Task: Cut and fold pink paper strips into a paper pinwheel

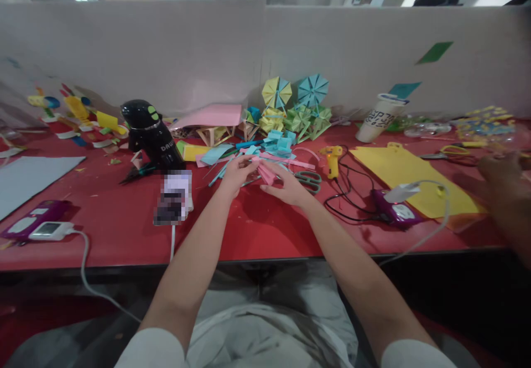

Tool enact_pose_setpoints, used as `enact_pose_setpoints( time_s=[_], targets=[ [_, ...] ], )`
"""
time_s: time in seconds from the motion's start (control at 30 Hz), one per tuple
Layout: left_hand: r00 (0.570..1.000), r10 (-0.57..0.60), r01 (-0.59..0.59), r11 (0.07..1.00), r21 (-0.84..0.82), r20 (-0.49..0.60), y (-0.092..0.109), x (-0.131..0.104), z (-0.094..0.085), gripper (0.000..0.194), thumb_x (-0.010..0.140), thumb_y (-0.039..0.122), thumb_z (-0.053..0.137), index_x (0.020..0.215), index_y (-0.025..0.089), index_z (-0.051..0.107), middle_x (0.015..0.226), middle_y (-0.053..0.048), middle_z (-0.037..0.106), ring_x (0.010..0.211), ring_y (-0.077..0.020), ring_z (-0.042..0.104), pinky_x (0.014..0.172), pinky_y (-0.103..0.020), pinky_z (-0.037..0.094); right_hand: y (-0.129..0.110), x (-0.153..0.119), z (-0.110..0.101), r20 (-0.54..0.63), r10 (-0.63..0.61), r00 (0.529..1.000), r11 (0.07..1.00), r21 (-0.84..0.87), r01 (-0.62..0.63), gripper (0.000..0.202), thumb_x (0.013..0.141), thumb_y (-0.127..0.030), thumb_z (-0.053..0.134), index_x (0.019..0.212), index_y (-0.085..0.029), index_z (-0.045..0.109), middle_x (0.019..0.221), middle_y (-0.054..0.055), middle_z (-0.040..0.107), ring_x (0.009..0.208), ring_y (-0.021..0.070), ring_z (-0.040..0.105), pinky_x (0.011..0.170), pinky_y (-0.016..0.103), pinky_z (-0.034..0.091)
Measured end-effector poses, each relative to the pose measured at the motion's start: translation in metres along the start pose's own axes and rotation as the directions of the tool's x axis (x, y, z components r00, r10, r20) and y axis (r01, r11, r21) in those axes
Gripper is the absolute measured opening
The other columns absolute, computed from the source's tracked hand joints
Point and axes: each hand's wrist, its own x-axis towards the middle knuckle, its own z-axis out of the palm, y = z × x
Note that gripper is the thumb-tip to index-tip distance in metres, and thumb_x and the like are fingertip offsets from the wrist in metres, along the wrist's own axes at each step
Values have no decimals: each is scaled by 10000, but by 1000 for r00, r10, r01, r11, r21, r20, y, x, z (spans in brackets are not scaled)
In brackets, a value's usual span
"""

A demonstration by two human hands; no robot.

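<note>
Between my two hands is a small piece of folded pink paper (266, 175), held a little above the red table. My left hand (238, 173) pinches its upper left end with the fingertips. On the other side, my right hand (286, 184) has its fingers closed round the paper's right side. Just behind lie blue and pink paper strips (305, 163) and folded light-blue paper pieces (280, 144). Green-handled scissors (309, 181) rest to the right of my right hand. A yellow glue gun (332, 160) stands farther right, its black cord trailing on the table.
A black bottle (153, 135) and a phone (173, 197) are on the left. Folded paper umbrellas (313, 90) lean at the back. On the right are a white cup (380, 118), yellow sheets (409, 182), a purple power strip (396, 210) and another person's hand (504, 177).
</note>
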Motion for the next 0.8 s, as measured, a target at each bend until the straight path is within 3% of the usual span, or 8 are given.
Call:
enact_pose_setpoints(
  time_s=[0.2, 0.33, 0.43, 0.63, 0.8],
  targets=[
    [998, 22, -23, 1000, -9, -58, 4, 0, 1, 287, 689, 296, 821, 840, 149, 626, 728, 16, 635, 618, -92, 604, 598, -229, 522, 4, 2, 5, -75, 136, 988, 965, 236, -115, 783, 792, -556, 707, 1485, -318, 430, 1530, 92, 451, 1331, 298, 504, 1014, 477, 502],
    [994, 28, -34, 998, -53, -109, 7, -1, 4, 332, 686, 283, 830, 890, 156, 602, 716, 21, 644, 590, -94, 617, 580, -229, 514, 11, 5, 6, -158, 216, 963, 933, 325, -156, 749, 753, -582, 731, 1398, -263, 523, 1229, 120, 682, 1087, 275, 663, 933, 466, 546],
    [993, 33, -43, 996, -84, -112, 8, -2, 5, 373, 667, 260, 849, 926, 146, 607, 726, 13, 656, 623, -107, 650, 630, -251, 544, 14, 7, 3, -236, 297, 925, 904, 382, -193, 679, 741, -584, 738, 1305, -243, 578, 1058, 104, 741, 1008, 268, 694, 956, 498, 528],
    [996, -5, -7, 991, -134, -91, 7, -1, 4, 317, 710, 121, 787, 972, 142, 609, 746, 13, 664, 679, -108, 684, 774, -286, 585, 21, 9, -2, -412, 366, 834, 872, 466, -152, 538, 740, -527, 744, 1171, -242, 593, 1108, 98, 719, 1013, 240, 699, 910, 460, 568],
    [996, -66, 59, 992, -110, -54, 8, -1, 0, 244, 677, 34, 717, 851, 156, 598, 816, -6, 677, 780, -138, 690, 884, -378, 574, 29, 9, -6, -491, 362, 793, 847, 528, -60, 421, 773, -460, 713, 1106, -252, 561, 1174, 96, 699, 1081, 233, 683, 934, 453, 568]
  ],
)
